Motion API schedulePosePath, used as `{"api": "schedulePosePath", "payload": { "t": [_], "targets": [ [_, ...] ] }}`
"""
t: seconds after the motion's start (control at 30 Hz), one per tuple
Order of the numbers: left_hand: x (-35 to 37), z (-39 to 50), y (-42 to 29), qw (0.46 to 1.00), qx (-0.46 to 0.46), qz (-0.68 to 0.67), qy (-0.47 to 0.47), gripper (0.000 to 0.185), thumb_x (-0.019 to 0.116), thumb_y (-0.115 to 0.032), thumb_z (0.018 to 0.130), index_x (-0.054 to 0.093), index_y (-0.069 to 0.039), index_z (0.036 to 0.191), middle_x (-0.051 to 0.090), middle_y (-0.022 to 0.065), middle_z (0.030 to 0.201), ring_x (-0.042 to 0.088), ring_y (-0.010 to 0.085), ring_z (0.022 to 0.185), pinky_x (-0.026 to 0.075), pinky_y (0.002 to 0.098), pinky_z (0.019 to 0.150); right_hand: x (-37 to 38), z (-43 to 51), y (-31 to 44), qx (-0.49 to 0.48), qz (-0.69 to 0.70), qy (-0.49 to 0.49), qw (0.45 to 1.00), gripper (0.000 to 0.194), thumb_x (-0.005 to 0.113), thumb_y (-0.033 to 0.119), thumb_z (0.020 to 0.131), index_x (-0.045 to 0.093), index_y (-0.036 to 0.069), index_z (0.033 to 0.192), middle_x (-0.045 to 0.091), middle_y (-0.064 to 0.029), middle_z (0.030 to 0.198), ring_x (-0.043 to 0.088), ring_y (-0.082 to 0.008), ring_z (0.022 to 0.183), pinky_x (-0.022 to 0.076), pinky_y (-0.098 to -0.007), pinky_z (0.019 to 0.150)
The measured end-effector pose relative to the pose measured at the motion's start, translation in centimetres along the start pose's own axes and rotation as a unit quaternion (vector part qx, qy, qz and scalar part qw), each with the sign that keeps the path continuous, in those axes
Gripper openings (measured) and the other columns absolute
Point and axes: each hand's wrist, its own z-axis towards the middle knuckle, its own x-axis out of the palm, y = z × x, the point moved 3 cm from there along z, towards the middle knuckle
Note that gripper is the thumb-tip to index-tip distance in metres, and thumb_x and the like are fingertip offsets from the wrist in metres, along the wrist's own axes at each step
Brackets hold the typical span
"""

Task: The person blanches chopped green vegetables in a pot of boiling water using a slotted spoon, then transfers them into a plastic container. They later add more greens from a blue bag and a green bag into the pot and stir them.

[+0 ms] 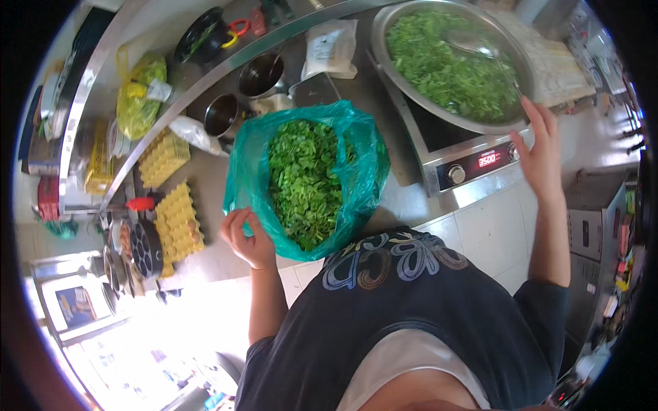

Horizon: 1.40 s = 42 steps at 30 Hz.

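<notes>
A green plastic bag (367, 174) full of chopped leafy greens (306, 180) stands at the counter's front edge, against my shirt. My left hand (249, 239) has its fingers curled at the bag's left rim, pinching the plastic. To the right, a wide steel pan (383, 56) of leafy greens (437, 56) sits on an induction cooker (429, 169) with a lit red display. A metal skimmer (470, 43) rests in the pan, its handle pointing to the near right rim. My right hand (542, 138) is at that rim, thumb and fingers apart, a fingertip at the handle's end.
Two dark-filled steel pots (221, 115), a kitchen scale (314, 91) and a white bag (329, 49) lie behind the green bag. Yellow egg trays (180, 221) and a round molded pan (146, 249) stand left. A metal shelf edge (205, 85) runs above the counter.
</notes>
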Motion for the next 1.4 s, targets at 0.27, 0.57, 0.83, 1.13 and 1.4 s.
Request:
{"api": "schedulePosePath", "payload": {
  "t": [0.27,0.57,0.83,1.13,1.4],
  "targets": [
    [-0.8,-2.4,5.5,0.925,-0.349,-0.113,0.100,0.091,0.075,-0.019,0.078,0.016,-0.012,0.147,0.038,0.0209,0.138,0.038,0.0339,0.127,0.033,0.0412,0.103,10.5,-0.1,19.5,-0.058,0.400,0.072,0.912,0.072,0.076,0.030,0.071,0.044,0.008,0.131,0.047,-0.0172,0.123,0.046,-0.0353,0.113,0.0376,-0.0412,0.098],
    [-5.8,0.6,3.2,0.945,-0.248,-0.139,0.163,0.013,0.062,-0.014,0.086,0.066,-0.002,0.083,0.056,0.0157,0.123,0.059,0.0273,0.103,0.040,0.0362,0.088,11.2,3.3,22.3,-0.082,0.257,0.396,0.878,0.048,0.058,0.005,0.080,0.045,0.010,0.125,0.063,-0.0122,0.100,0.063,-0.0265,0.082,0.0393,-0.0375,0.086],
    [-6.8,6.4,-5.3,0.898,0.055,-0.414,0.137,0.033,0.077,-0.024,0.075,0.059,-0.005,0.095,0.048,0.0184,0.130,0.048,0.0390,0.121,0.014,0.0529,0.110,0.8,4.8,21.1,-0.111,0.632,0.274,0.717,0.031,0.061,0.002,0.076,0.055,0.009,0.106,0.058,-0.0029,0.086,0.056,-0.0168,0.073,0.0446,-0.0288,0.069],
    [4.2,5.9,-12.0,0.764,0.112,-0.434,0.465,0.028,0.072,-0.017,0.076,0.058,-0.007,0.099,0.064,0.0139,0.085,0.064,0.0320,0.078,0.049,0.0352,0.065,0.9,3.2,27.6,-0.419,0.462,0.077,0.778,0.026,0.069,0.025,0.075,0.060,0.015,0.097,0.056,-0.0017,0.089,0.056,-0.0185,0.089,0.0453,-0.0305,0.081],
    [4.2,4.9,-8.1,0.580,-0.239,-0.529,0.571,0.013,0.056,-0.011,0.093,0.058,0.001,0.093,0.064,0.0078,0.084,0.064,0.0161,0.070,0.049,0.0262,0.061,8.0,2.4,25.2,-0.256,0.540,0.280,0.752,0.020,0.076,0.016,0.071,0.062,0.010,0.085,0.053,-0.0043,0.109,0.054,-0.0267,0.090,0.0447,-0.0375,0.082]
  ]
}}
